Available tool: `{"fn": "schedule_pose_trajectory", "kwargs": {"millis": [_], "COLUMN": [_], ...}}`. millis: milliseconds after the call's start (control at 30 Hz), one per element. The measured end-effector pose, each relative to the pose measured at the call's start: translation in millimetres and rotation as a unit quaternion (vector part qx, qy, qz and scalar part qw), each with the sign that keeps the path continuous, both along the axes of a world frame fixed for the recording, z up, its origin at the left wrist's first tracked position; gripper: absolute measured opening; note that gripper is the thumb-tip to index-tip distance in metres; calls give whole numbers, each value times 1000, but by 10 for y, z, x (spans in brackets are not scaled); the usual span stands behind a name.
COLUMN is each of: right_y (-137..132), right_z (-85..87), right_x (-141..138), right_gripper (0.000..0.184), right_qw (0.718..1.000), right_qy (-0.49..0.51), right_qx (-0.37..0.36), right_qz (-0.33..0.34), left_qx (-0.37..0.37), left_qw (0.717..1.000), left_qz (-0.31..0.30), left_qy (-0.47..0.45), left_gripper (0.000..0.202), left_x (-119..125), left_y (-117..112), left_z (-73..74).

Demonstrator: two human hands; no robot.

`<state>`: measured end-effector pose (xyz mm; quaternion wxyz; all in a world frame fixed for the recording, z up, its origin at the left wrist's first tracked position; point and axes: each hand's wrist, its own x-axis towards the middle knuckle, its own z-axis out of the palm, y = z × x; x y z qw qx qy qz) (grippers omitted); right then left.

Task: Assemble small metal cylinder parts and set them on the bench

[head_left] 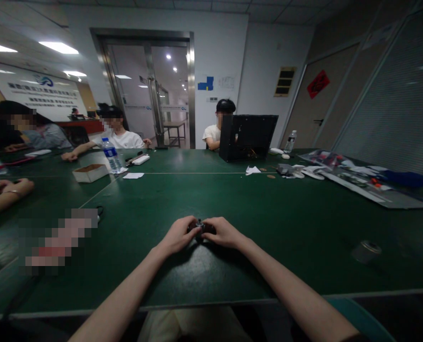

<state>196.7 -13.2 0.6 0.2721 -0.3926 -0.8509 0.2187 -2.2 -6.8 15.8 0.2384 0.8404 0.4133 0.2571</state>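
Note:
My left hand (pixel 178 233) and my right hand (pixel 225 231) meet at the middle of the green table, fingers curled round one small part. It is a dark mechanical part (pixel 199 225) with a short metal stub pointing up and reddish-brown sides; its exact kind does not show. Both thumbs press near its centre, and my fingers cover much of it. Well off to my right, a short metal cylinder (pixel 366 251) rests on the table, slightly blurred.
The green table (pixel 183 190) bears a white box (pixel 90 173), a water bottle (pixel 112 156) and paper scraps. A black computer case (pixel 249 137) stands at the far side. Loose parts lie on a grey panel (pixel 392 199) at right. Several people sit around.

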Motion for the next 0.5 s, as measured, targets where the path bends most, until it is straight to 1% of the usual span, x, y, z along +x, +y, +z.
{"fn": "schedule_pose_trajectory", "kwargs": {"millis": [167,300,367,500], "right_y": [17,28,27,11], "right_z": [-20,-10,-4,0], "right_x": [2,11,8,-9], "right_gripper": [20,23,20,14], "right_qw": [999,998,997,997], "right_qy": [30,56,64,72], "right_qx": [-24,-26,-26,-21], "right_qz": [11,-11,-24,-24], "left_qx": [-34,-60,-70,-87], "left_qw": [999,995,993,988], "left_qz": [2,8,7,0], "left_qy": [-32,-79,-99,-125], "left_gripper": [29,32,32,32], "left_x": [0,-19,-27,-39], "left_y": [19,59,80,117], "left_z": [19,2,-11,-43]}}
